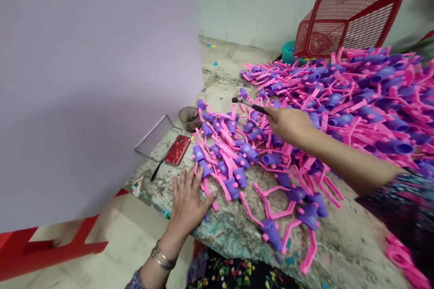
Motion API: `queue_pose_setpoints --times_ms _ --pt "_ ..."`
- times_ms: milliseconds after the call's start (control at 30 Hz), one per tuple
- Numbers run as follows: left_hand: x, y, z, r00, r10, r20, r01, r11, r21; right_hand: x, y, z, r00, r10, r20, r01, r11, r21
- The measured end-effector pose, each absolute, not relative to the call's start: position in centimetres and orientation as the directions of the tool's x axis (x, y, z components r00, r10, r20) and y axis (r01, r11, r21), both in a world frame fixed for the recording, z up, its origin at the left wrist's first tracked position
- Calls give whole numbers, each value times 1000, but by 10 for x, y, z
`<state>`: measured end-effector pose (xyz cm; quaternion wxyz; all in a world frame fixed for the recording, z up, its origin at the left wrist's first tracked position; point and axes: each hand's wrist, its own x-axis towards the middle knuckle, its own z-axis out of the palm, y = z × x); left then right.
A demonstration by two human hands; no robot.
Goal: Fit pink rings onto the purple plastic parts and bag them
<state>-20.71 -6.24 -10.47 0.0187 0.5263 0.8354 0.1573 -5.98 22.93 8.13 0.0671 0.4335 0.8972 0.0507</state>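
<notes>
My right hand (288,126) grips a slim paintbrush (252,105) by its dark handle, its dark bristle end pointing left above the near heap. Flat on the table's near left part lies my left hand (190,201), fingers spread, its fingertips by small purple plastic cups with pink arms (224,167). Several more such pieces, among them a purple cup (271,233), lie loose nearer to me. A small brown bowl (190,118) with dark contents stands left of the heap.
A large pile of the same pieces (369,86) covers the back right. Behind it a red basket (349,20) lies tipped over a teal tub (289,52). A red phone (178,149) and wire frame (159,140) sit at the left edge, beside a pale panel (101,76).
</notes>
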Motion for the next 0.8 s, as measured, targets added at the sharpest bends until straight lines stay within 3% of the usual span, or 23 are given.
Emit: queue_pose_setpoints --times_ms 200,333,467,633,800 --pt "-207 -64 -102 -435 889 142 880 386 275 -155 233 55 -808 587 43 586 794 160" --pt "-208 -64 -101 -435 892 120 878 391 276 -195 227 41 -879 476 10 471 866 168" --pt "-208 -63 -100 -436 894 100 875 396 277 -177 217 36 -914 403 -32 390 900 196" --pt "-207 -61 -93 -437 898 55 873 409 266 -104 206 43 -902 420 -105 371 875 309" --pt "-202 -52 -80 -419 908 4 886 408 218 -33 198 51 -850 510 -130 473 849 235"
